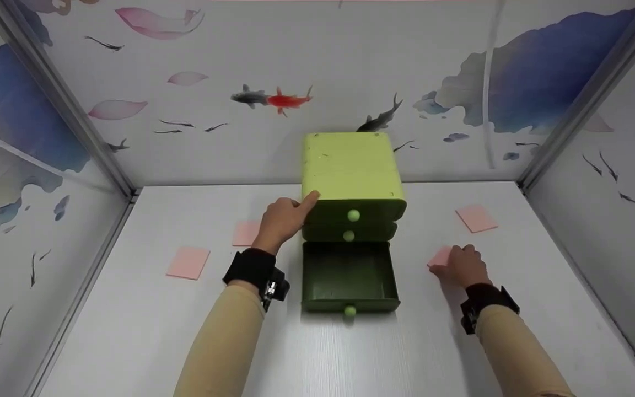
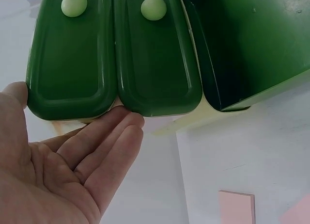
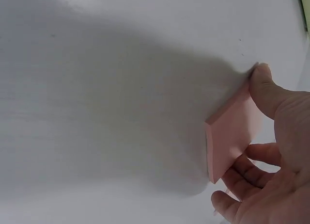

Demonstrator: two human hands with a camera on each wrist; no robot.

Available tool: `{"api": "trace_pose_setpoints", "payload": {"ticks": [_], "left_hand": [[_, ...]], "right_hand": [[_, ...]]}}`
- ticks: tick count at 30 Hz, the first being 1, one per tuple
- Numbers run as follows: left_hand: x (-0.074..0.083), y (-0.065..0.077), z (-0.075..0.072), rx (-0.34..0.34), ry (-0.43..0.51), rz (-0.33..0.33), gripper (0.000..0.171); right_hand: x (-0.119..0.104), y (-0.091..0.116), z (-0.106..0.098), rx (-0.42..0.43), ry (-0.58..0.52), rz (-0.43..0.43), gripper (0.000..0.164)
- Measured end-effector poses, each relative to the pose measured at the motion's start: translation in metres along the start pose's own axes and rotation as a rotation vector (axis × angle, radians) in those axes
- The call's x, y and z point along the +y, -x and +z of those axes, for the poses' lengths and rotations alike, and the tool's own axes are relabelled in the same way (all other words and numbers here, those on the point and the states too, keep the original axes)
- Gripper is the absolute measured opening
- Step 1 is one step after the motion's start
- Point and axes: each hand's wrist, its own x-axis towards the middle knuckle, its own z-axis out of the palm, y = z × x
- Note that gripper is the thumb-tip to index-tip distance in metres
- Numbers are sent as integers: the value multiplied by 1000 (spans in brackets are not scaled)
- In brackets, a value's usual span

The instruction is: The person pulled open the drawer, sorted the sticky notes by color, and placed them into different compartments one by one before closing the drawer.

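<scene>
The left hand (image 1: 283,221) rested against the green drawer box (image 1: 353,165) on its left, thumb uppermost; the right hand (image 1: 467,266) held a pinch, right of the box.

Person wears wide black left wristband (image 1: 247,267). Just below it: plain tan left sleeve (image 1: 221,339). On its inner side: black camera unit (image 1: 280,286), silvery detail. Right wristband (image 1: 491,296) and right sleeve (image 1: 521,347) match.
</scene>
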Motion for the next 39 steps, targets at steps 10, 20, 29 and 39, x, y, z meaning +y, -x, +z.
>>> {"api": "trace_pose_setpoints", "payload": {"ticks": [10, 20, 29, 39], "left_hand": [[1, 3, -2, -3, 1, 5, 62], [1, 3, -2, -16, 18, 11, 62], [-1, 2, 0, -4, -3, 1, 61], [2, 5, -1, 2, -6, -5, 63]], "right_hand": [[6, 1, 0, -7, -57, 40, 89], [10, 8, -10, -52, -109, 68, 46], [-1, 15, -27, -6, -156, 2, 36], [-36, 16, -56, 16, -156, -96, 32]]}}
